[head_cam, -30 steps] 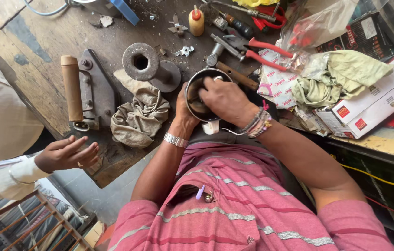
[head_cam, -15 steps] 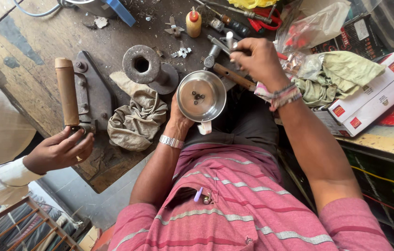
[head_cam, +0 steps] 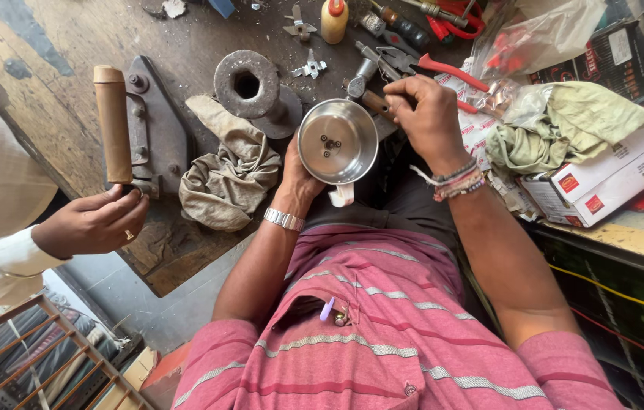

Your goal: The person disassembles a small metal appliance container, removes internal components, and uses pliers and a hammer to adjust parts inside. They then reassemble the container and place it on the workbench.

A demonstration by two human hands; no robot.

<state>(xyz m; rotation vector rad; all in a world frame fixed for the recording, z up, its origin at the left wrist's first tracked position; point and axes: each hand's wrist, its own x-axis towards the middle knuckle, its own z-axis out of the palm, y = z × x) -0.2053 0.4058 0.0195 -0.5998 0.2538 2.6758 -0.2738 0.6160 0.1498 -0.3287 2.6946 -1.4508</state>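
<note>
at bench edge, left hand [head_cam: 300,176] holds empty steel jar [head_cam: 336,142] w/ blade hub.

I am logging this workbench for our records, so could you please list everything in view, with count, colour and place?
steel jar: one, silver, open mouth up, bench front edge, centre
hammer: one, metal head with brown handle, just behind the jar
crumpled rag: one, grey-beige, left of the jar
metal spool: one, dark grey, behind the rag
flat iron: one, dark base with tan handle, bench left
pliers: one, red-handled, right of centre
small bottle: one, yellow, top edge
cardboard box: one, white and red, right
green cloth: one, on the box
another person's hand: one, at the iron's handle end
left hand: holds the jar from beneath
right hand: grips the hammer handle
</note>
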